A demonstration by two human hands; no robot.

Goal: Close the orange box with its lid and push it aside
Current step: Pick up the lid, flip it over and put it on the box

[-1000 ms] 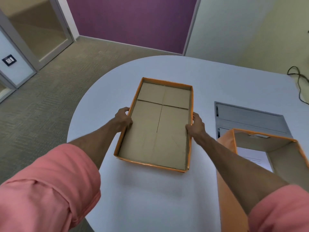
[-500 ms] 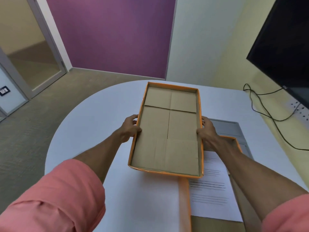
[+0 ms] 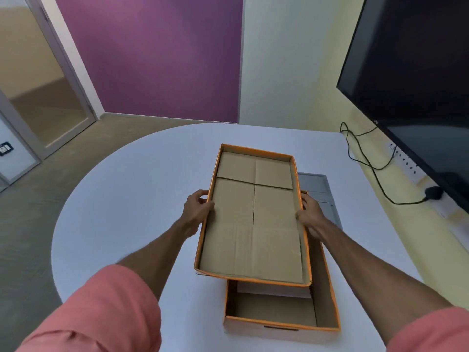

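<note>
The orange lid (image 3: 253,219) is held in the air, its brown cardboard inside facing up. My left hand (image 3: 198,209) grips its left long edge and my right hand (image 3: 309,212) grips its right long edge. Below it, at the near right of the white table (image 3: 127,199), stands the open orange box (image 3: 324,301). The lid hangs over the box's far half and hides most of the white paper (image 3: 274,292) lying inside.
A grey hatch panel (image 3: 317,186) is set into the table behind the box. A black screen (image 3: 418,72) hangs on the right wall, with a black cable (image 3: 368,161) and a plug (image 3: 434,193) along the table's right edge. Carpeted floor lies to the left.
Both hands have carried the lid to the right, from the table's middle to above the open box. My view has swung right and up.
</note>
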